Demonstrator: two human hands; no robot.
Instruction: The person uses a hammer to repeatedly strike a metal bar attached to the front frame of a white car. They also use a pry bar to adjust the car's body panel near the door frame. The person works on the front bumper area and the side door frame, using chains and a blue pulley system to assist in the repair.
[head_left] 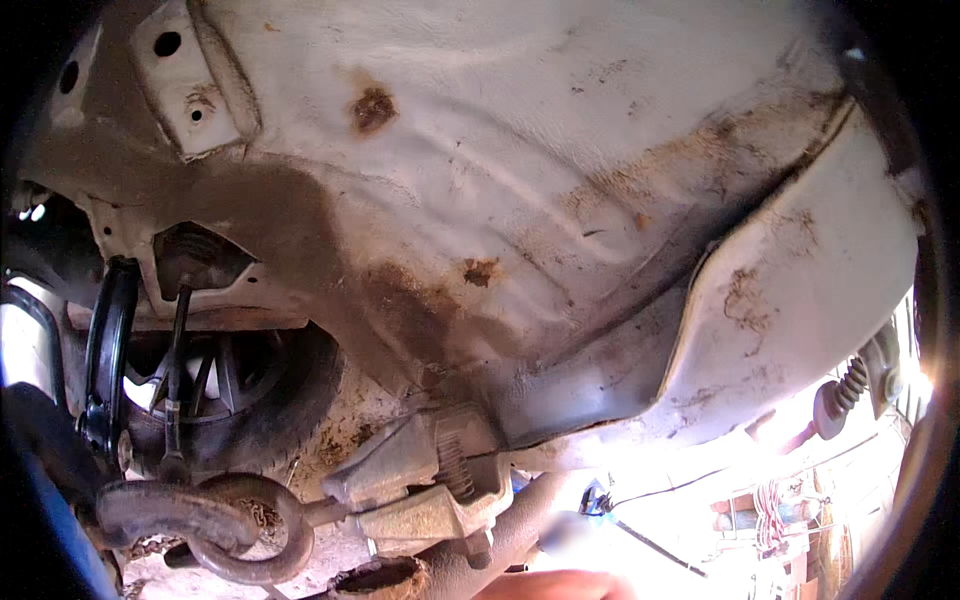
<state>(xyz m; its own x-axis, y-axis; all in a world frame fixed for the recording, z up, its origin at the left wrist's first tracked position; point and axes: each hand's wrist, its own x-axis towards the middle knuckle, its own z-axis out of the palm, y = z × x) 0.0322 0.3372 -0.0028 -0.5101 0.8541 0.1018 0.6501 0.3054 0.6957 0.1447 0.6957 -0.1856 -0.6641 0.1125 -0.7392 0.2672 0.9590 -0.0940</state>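
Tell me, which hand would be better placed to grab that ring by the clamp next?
Probably the left hand: the ring lies well left of the picture's middle, at the left end of the clamp. Neither hand can be made out, though, so this rests on the ring's place alone.

Underbody panel (500, 190): painted sheet metal, mostly matt, slightly rippled; rust patch (373, 110) crusty, rough. Flared side panel (790, 270): painted metal, smoother, scuffed, faint sheen from here. Clamp (425, 520): bare metal, dull, grimy, pitted-looking; its bolt (455, 468) threaded, ridged. Ring (298, 540): worn metal, smooth, soft sheen. Slim curved arm (107, 350): glossy black finish. Tyre (305, 400): matt rubber, dusty.
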